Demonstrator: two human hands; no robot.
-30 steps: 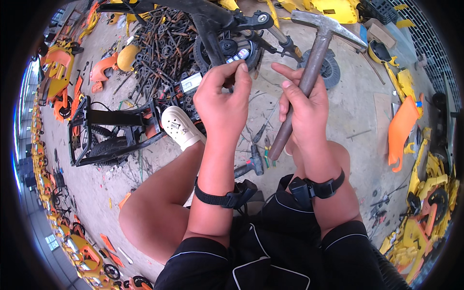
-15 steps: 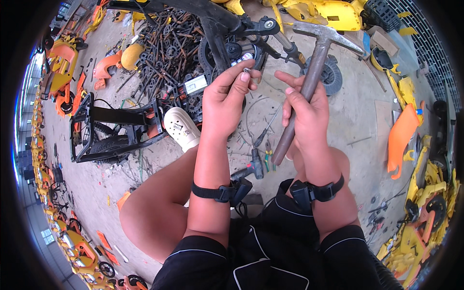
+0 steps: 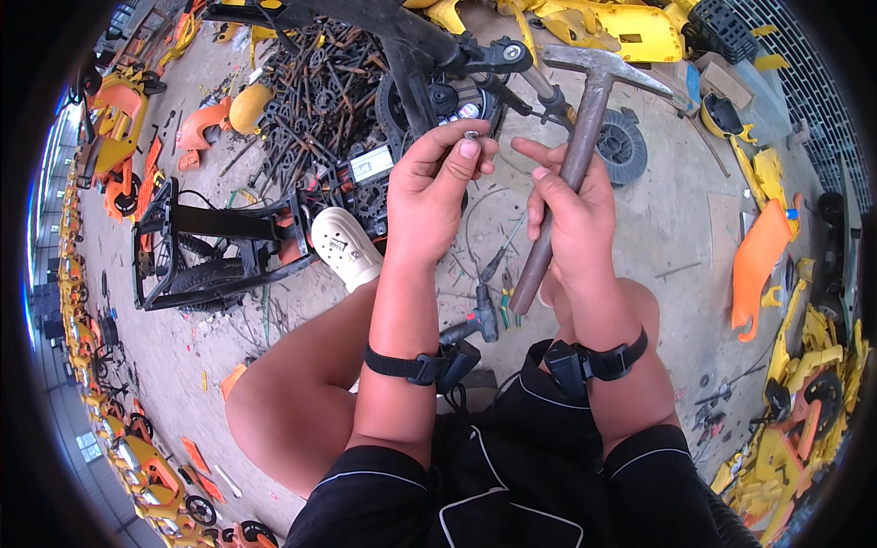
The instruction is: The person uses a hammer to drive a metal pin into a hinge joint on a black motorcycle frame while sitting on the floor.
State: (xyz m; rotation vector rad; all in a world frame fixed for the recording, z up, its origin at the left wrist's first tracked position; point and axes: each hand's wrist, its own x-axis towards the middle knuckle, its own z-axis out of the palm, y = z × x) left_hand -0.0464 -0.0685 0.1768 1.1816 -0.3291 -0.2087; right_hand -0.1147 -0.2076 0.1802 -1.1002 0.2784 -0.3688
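My left hand (image 3: 431,187) is closed, pinching a small metal piece (image 3: 471,135) between thumb and forefinger; its exact kind is too small to tell. Beside it, my right hand (image 3: 580,210) is wrapped round the handle of a hammer (image 3: 585,128), with the forefinger pointing away from the grip. The hammer stands head up, its long pointed head beyond my fingers and the handle's end below them. The two hands are apart, and the hammer does not touch the small piece. Beyond my left hand lies a dark vehicle frame (image 3: 402,55) with a wheel.
A heap of rusty metal parts (image 3: 315,100) lies at the far left. A screwdriver (image 3: 493,263), a cordless drill (image 3: 482,315) and pliers (image 3: 508,297) are on the floor between my legs. Yellow and orange panels (image 3: 766,265) lie at the right; a black frame (image 3: 219,219) is left.
The hammer and my right hand have shifted slightly left. My left hand has moved a little right and nearer, still pinching the small metal piece.
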